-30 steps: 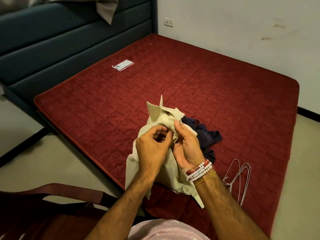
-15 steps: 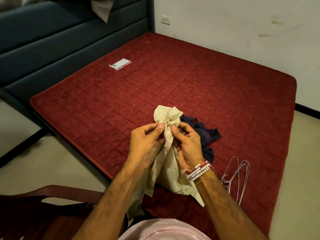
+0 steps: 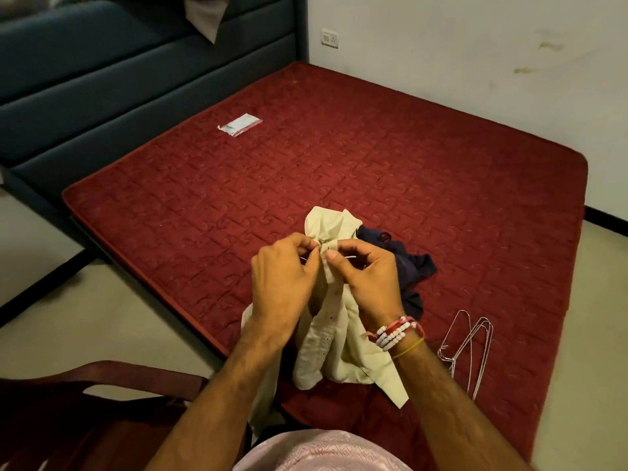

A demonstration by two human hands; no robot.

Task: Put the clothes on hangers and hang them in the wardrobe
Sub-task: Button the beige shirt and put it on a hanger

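Cream shirt, crumpled with its button placket showing, hung above the near edge of the red mattress. The left hand and right hand pinched its bunched collar between their fingers.

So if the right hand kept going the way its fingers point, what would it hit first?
The right hand points at the cream shirt it pinches; just beyond, probably the left hand.

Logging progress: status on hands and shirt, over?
Left hand and right hand both pinch cream shirt near top. Not hung yet. Wire hangers, dark garment beside, nothing blocking.
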